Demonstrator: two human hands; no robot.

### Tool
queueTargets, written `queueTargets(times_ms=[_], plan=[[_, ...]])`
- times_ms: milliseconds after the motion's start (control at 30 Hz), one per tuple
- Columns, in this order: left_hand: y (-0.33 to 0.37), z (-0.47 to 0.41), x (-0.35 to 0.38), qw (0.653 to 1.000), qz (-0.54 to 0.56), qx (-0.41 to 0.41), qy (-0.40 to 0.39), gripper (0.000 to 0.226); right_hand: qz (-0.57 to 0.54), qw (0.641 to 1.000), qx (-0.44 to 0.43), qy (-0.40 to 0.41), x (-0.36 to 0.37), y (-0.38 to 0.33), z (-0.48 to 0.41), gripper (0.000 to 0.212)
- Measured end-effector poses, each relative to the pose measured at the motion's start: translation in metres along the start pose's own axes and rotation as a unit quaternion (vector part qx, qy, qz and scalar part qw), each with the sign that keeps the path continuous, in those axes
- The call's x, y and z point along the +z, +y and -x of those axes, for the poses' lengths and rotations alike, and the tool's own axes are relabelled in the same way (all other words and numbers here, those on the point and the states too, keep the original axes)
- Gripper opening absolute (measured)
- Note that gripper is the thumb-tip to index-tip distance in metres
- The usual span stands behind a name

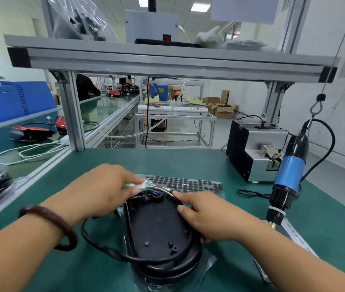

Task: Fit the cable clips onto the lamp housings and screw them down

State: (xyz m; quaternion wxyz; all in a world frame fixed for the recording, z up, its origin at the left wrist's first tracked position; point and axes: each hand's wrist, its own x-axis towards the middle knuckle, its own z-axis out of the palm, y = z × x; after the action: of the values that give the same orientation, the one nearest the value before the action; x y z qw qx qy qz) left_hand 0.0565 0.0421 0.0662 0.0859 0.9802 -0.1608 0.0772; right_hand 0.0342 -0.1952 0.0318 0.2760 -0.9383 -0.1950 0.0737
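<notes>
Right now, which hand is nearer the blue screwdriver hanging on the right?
Right. The right hand holds the lamp housing by its right edge, with the blue screwdriver hanging off to its right. The left hand pinches a white connector at the housing's far-left corner, farther away.

Lamp housing (157, 224): black moulded plastic, matt, with smooth raised bosses. Cable (104, 249) looped round it: black rubbery jacket, slight sheen. White connector (140, 185): smooth plastic, blurred. Bag (207, 262) beneath the housing: clear film, glossy, crinkled. Sheet of pads (188, 183): matt black dots under shiny clear film. Surface (188, 163): green mat, smooth, low sheen. Screwdriver (291, 171): glossy blue plastic barrel, black plastic ends. Screw feeder (258, 148): brushed grey metal, matt black side panel. Frame (167, 60): silver aluminium profile, satin finish, black plastic end caps. Bracelet (49, 220): dark brown, wood-like, dull polish.
</notes>
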Motion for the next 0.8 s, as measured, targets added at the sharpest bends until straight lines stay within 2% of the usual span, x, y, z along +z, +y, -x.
queueTargets(times_ms=[67,133,167,233,367,467,533,633,733,800], plan=[[-0.004,0.023,0.001,0.997,0.036,-0.027,-0.064,0.053,-0.008,1.000,0.010,0.000,0.001,-0.003,0.001,0.035],[0.002,0.047,0.007,0.977,0.174,-0.073,-0.102,0.076,-0.024,0.999,0.031,-0.012,0.001,-0.004,0.001,0.040],[0.009,0.057,0.013,0.960,0.246,-0.098,-0.093,0.086,-0.035,0.998,0.045,-0.020,0.002,-0.005,0.000,0.043],[0.025,0.072,0.029,0.936,0.323,-0.139,-0.022,0.099,-0.052,0.996,0.064,-0.029,0.003,-0.004,0.000,0.047],[0.049,0.087,0.054,0.880,0.374,-0.252,0.150,0.103,-0.082,0.994,0.072,-0.030,0.006,-0.003,0.000,0.046],[0.053,0.086,0.068,0.822,0.461,-0.289,0.167,0.129,-0.102,0.992,0.071,-0.020,0.007,-0.003,0.001,0.042],[0.060,0.084,0.073,0.770,0.537,-0.300,0.170,0.140,-0.126,0.990,0.065,-0.020,0.009,-0.003,0.001,0.041],[0.068,0.079,0.075,0.695,0.617,-0.308,0.203,0.145,-0.165,0.984,0.067,-0.009,0.012,-0.004,0.001,0.040],[0.069,0.073,0.071,0.644,0.664,-0.309,0.220,0.151,-0.196,0.979,0.063,0.006,0.013,-0.007,0.001,0.040],[0.068,0.072,0.071,0.617,0.692,-0.301,0.222,0.146,-0.211,0.976,0.050,0.023,0.014,-0.009,0.002,0.042]])
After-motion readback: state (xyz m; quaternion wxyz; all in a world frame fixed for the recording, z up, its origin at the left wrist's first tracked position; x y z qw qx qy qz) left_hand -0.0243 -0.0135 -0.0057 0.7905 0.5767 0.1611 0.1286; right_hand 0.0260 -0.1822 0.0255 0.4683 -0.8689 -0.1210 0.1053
